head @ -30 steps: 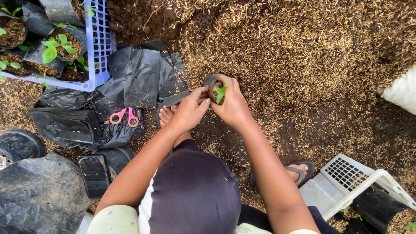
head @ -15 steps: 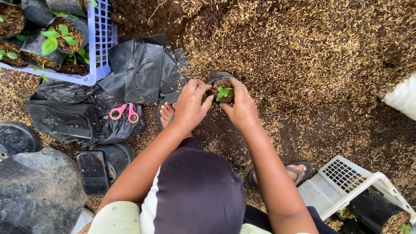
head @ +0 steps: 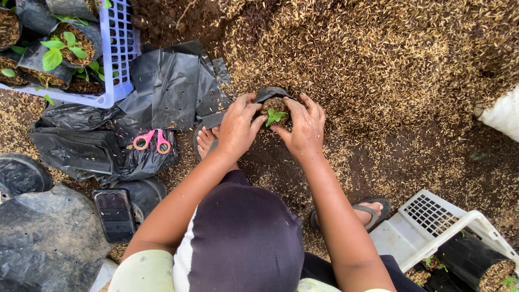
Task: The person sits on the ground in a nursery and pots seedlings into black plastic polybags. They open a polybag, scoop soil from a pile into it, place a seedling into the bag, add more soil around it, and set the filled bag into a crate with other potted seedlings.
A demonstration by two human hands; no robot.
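1. Head view, the main bit: the little black grow bag [head: 273, 100] sits on the ground straight ahead of the person, right between both hands. It stands upright, mouth up, with a small green seedling [head: 275, 115] poking out of the soil in the middle.
2. Left hand [head: 237, 128] cups the bag's left side, fingers curled in against it. Right hand [head: 304, 130] does the same on the right, fingertips on the rim and soil. Both partly closed around the bag, about equally near it.
3. Just left of the left hand there's a bare foot [head: 205, 141], then a heap of empty black bags [head: 173, 89] with pink scissors [head: 152, 140] lying on them.
4. Further left: a blue crate [head: 121, 59] of potted seedlings, and a phone [head: 113, 214] down low. A white crate [head: 432, 227] sits lower right, well apart.
5. Nothing's between the hands and the bag, just husk-covered ground [head: 389, 70] all round.
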